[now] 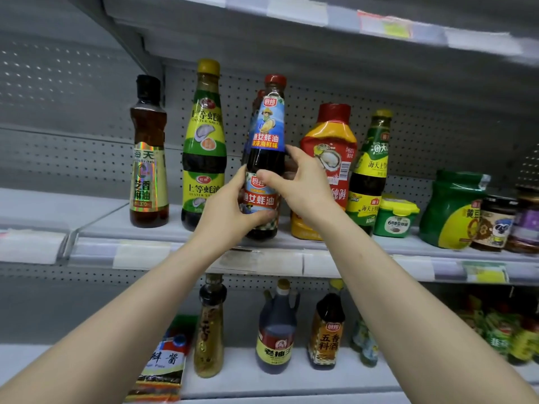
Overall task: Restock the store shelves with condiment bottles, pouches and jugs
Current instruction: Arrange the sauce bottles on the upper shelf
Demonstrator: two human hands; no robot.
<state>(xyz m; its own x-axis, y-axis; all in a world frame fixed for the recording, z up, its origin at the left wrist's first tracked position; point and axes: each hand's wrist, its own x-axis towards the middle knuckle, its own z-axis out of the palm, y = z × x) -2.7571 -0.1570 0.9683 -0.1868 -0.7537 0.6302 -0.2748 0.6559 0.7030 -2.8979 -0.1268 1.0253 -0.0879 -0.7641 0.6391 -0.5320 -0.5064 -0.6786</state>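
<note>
Your left hand (230, 211) wraps its fingers around the lower body of the blue-labelled oyster sauce bottle (267, 158), and your right hand (303, 182) pinches its dark middle. The bottle stands at the front of the middle shelf (175, 228), between the green-labelled bottle (204, 147) and the red squeeze bottle (329, 158).

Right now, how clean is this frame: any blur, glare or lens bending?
Head view: centre is sharp, the blue-label bottle held by left hand and right hand reads clearly; the price strips on the upper shelf edge smear at top right; shelf lines bow from the wide lens; the sesame oil bottle shows foil glare.
</note>
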